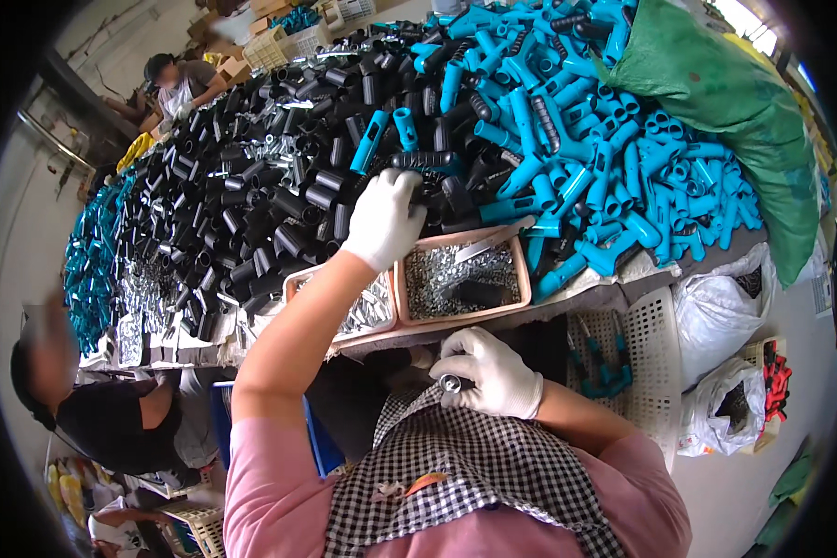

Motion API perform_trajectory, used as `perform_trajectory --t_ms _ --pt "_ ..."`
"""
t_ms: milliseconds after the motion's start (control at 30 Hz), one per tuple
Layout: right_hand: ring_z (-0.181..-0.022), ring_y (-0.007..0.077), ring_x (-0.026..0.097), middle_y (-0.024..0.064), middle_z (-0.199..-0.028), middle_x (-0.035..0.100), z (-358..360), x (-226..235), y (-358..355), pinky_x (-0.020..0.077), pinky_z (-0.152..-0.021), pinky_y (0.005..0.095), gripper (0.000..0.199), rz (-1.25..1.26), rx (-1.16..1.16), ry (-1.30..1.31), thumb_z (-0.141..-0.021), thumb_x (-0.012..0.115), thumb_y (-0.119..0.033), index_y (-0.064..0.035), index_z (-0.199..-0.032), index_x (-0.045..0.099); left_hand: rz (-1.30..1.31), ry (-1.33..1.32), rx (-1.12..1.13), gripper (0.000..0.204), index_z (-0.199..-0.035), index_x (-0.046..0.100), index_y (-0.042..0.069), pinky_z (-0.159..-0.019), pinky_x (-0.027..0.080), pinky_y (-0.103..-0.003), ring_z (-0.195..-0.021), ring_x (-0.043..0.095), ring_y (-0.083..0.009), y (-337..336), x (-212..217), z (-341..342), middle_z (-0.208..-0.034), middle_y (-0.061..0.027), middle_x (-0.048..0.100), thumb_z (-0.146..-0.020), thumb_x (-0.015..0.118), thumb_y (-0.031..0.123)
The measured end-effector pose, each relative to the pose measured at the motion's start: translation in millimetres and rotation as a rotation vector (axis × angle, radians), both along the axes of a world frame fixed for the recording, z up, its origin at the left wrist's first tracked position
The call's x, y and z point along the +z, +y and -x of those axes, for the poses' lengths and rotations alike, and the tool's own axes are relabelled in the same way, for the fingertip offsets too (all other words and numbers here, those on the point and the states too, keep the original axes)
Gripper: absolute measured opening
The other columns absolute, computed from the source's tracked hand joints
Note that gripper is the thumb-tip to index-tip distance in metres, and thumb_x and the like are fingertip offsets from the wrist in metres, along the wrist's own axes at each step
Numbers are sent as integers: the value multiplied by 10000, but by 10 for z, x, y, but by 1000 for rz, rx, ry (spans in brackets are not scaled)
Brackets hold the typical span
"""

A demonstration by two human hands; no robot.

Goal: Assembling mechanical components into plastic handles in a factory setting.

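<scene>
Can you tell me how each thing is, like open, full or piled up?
Left grip: at the black parts, hold hidden
Right grip: closed on a small round metal piece
Turquoise parts: heaped loosely
Right tray: open, holding small metal parts
Left tray: open, partly hidden
Green sack: bulging
Lower white sack: open
White crate: open

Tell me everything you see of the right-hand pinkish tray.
The pinkish, plastic-looking tray is roughly rectangular and upright, at the table's near edge, beside a similar tray on its left. Small silvery metal pieces lie inside; a dark piece rests among them, and a flat strip slants over its back-right corner.
</scene>
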State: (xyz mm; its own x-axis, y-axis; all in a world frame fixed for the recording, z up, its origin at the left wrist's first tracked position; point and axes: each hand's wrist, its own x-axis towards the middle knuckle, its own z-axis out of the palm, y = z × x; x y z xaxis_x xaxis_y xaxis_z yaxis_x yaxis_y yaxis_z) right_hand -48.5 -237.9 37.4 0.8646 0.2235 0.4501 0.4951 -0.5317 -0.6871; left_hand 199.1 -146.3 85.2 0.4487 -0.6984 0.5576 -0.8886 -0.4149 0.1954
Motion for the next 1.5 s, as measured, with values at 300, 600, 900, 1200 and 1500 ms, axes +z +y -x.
perform_trajectory --t_ms 300,600,900,1200,1500 --pt "-757 205 680 129 -1008 667 165 -52 -400 566 -665 310 234 -1491 -141 433 -931 631 -144 -24 -1108 534 -468 114 169 181 -896 678 32 -806 532 -459 -912 654 -379 -495 -7 -779 -900 -199 680 -842 647 202" --pt "-644 188 596 170 -962 659 63 -46 -220 492 -551 299 414 -1691 53 865 -983 392 -267 19 -1231 559 -310 -74 -17 487 -1103 586 57 -956 443 -438 -1080 556 -343 -166 -145 -663 -1139 -138 599 -667 784 143" --pt "-576 174 538 119 -843 623 89 111 -145 449 -515 288 353 -1437 -58 941 -907 427 -191 8 -1172 546 -714 -98 18 409 -1120 674 90 -905 501 -416 -1041 593 -329 -528 -55 -788 -1073 -143 632 -731 707 213" --pt "-657 94 570 70 -905 653 62 100 -153 482 -569 242 345 -1216 -201 815 -959 564 -162 7 -1259 554 -156 292 75 334 -934 675 28 -680 519 -399 -707 669 -306 291 525 -723 -735 -152 674 -923 603 354" --pt "-863 102 632 34 -939 677 -2 50 -296 515 -789 257 265 -620 -329 489 -813 676 -21 28 -1073 664 92 1072 -42 375 -987 629 -51 -597 483 -259 -642 571 -93 1202 163 26 -734 -43 617 -1001 565 319"
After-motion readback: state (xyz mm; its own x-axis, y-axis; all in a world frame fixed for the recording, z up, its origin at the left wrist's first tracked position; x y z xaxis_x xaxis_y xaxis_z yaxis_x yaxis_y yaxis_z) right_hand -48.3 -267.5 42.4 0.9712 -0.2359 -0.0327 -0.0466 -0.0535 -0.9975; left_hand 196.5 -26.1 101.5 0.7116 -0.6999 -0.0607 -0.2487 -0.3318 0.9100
